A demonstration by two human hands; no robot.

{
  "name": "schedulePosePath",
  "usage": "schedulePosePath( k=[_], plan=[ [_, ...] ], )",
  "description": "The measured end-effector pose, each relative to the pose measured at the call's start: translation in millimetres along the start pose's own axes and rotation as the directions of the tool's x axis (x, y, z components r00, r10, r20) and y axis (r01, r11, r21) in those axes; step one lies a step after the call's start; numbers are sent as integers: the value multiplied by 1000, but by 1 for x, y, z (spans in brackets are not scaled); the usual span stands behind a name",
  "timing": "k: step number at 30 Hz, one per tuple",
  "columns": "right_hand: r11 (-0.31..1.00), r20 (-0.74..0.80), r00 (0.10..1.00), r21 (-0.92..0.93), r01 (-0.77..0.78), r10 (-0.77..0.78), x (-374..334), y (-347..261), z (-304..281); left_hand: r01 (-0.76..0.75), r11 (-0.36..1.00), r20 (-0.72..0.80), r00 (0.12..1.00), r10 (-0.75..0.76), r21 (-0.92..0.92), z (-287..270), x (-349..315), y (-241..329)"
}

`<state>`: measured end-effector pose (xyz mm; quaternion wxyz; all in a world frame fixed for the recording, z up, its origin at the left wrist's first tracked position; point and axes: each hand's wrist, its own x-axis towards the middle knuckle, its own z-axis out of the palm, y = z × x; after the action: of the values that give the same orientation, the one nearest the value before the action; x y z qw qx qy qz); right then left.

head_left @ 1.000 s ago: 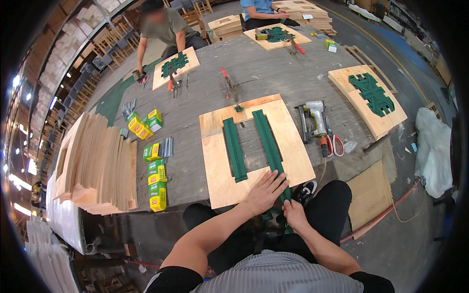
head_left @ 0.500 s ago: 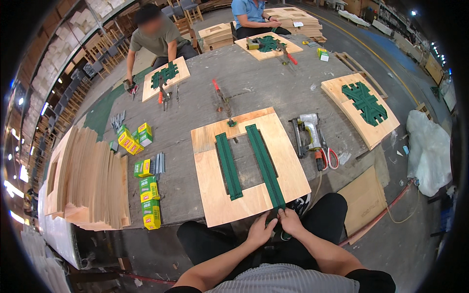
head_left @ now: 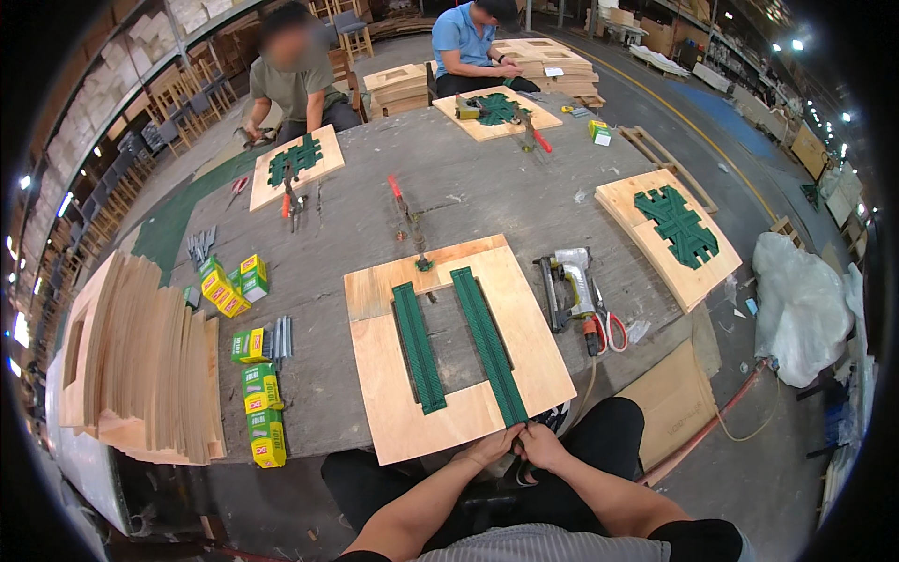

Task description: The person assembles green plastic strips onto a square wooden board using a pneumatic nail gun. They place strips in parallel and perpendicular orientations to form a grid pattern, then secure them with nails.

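A square wooden panel (head_left: 398,431) with a rectangular opening lies at the table's near edge. Two dark green woven straps run lengthwise along it: the left strap (head_left: 419,347) at the opening's left side, the right strap (head_left: 487,342) at its right side and on over the front edge. There my left hand (head_left: 489,444) and my right hand (head_left: 541,446) are close together, fingers closed on the strap's near end. Below the hands, the strap's tail is hard to make out. Red-handled pliers (head_left: 406,217) lie beyond the panel's far edge.
To the panel's right lie a staple gun (head_left: 573,281) with a hose and red-handled scissors (head_left: 613,332). Staple boxes (head_left: 262,389) and stacked wooden panels (head_left: 154,365) stand left. A finished-looking webbed panel (head_left: 646,253) rests at right. Two people sit across the table (head_left: 346,187).
My hands have drawn closer together at the strap's end, with the left fingers now closed in beside the right. The whole view has shifted, so things appear lower and farther left.
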<state>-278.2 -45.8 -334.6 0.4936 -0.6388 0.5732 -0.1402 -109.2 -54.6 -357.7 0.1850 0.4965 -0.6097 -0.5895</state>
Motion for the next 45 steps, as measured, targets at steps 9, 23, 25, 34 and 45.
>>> schedulePosePath(
  k=[9, 23, 25, 34, 45],
  plan=[
    [967, -349, 933, -255, -7, -85, 12, -106, -164, -314, 732, -349, 721, 598, 605, -13, -4, -13],
    [937, -552, 808, -126, -325, 206, 163, -115, -240, -136, 415, -206, 705, 679, 900, 5, 13, -16],
    [986, -510, 846, 128, -105, 156, 140, -135, -222, 12, 143, -106, 732, 673, 990, -10, 6, -19],
    [917, -240, 946, 383, -114, 218, -17, -161, -143, -207, 618, -302, 729, 615, 758, -15, 1, -13],
    [960, 27, 975, 170, -221, 220, -24, -159, -78, -215, 712, -359, 744, 563, 669, -20, -5, -10]
  ],
)
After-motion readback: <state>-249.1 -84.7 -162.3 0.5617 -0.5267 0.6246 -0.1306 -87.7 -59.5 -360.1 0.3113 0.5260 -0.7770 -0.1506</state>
